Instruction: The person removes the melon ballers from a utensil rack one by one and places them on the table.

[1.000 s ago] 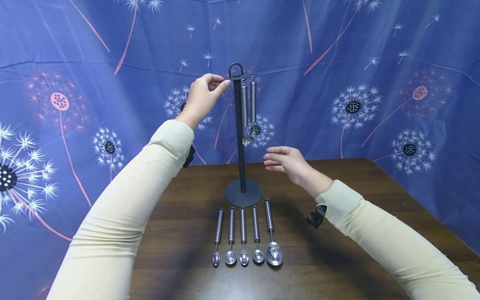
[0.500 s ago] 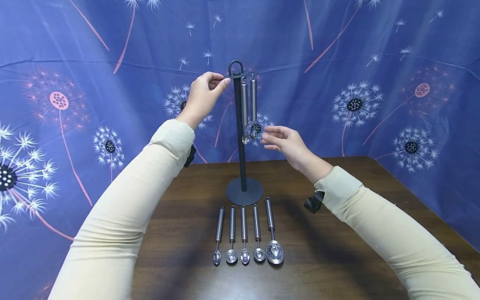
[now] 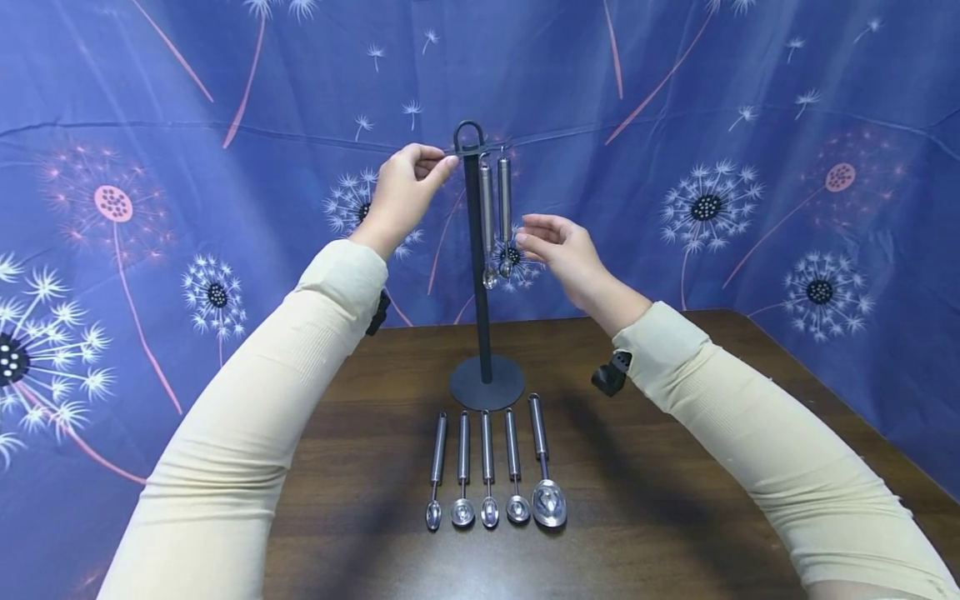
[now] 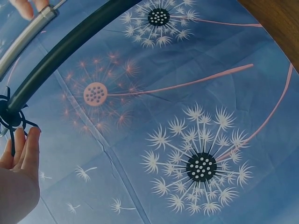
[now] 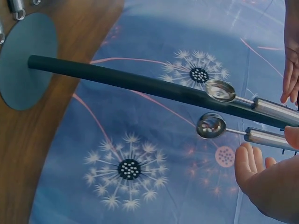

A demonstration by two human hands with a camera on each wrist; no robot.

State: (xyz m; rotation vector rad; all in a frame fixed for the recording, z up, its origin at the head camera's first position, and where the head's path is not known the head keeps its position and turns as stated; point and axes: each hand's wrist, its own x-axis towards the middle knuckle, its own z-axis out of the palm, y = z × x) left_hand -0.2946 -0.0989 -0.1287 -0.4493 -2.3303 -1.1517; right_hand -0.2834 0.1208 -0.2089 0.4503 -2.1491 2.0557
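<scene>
A black utensil stand (image 3: 482,333) with a round base holds two steel scoops from its top hooks: a nearer one (image 3: 487,204) and a farther one (image 3: 505,196). At the stand's top, my left hand (image 3: 405,192) pinches a hook between thumb and fingers. My right hand (image 3: 570,258) is just right of the hanging scoops, its fingers slightly bent and pointing toward them. In the right wrist view, its thumb and fingers are on either side of the round-bowled scoop's handle (image 5: 266,138), with no firm grip visible.
Several steel scoops lie in a row before the base, small ones such as the leftmost (image 3: 437,454) and a large one (image 3: 550,503) at the right end. They lie on a dark wooden table (image 3: 360,500). A blue dandelion-print cloth (image 3: 600,183) hangs behind.
My right hand has risen and come slightly left, from below the hanging scoops to beside their lower parts. My left hand stays at the hook.
</scene>
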